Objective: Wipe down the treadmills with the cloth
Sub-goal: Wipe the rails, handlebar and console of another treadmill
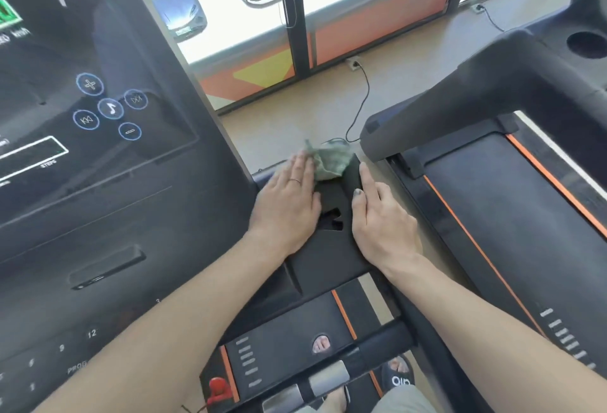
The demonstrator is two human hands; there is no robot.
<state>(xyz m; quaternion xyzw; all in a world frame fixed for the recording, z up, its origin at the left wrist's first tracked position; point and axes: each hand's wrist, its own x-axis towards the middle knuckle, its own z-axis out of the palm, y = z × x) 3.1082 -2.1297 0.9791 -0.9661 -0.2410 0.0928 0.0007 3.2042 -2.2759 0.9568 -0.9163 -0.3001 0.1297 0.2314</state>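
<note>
Step in hand: we judge that we are wiping the black side arm [328, 258] of the near treadmill [108, 215], the flat panel in the middle of the frame, to the right of the console.
Where the cloth is: the green cloth [330, 159] lies bunched at the far end of that arm, just above centre frame, with the floor [282, 127] and a power cable [361, 100] behind it.
Left grip: our left hand [287, 202] lies flat on the arm with fingers straight and together; the fingertips [303, 163] press on the near-left edge of the cloth. It is a released, flat-handed hold, nothing pinched or wrapped.
Right grip: our right hand [382, 222] rests along the right edge of the arm, fingers extended, thumb lying on the top face. It is released too, grasps nothing and stays apart from the cloth.
How to do it well: we would spread the bunched cloth so more of it meets the panel, keep the palm flat and press evenly, then draw it the length of the arm in overlapping passes.
Awkward spot: the cut-out recess [331, 219] between our hands likely gathers dust; we would push a fold of cloth into its corners.
Bracing: the right hand can steady us on the edge while the left one wipes.
Left to do: the second treadmill [492, 199], at the right of the frame, appears to need its turn, as does the console.
</note>
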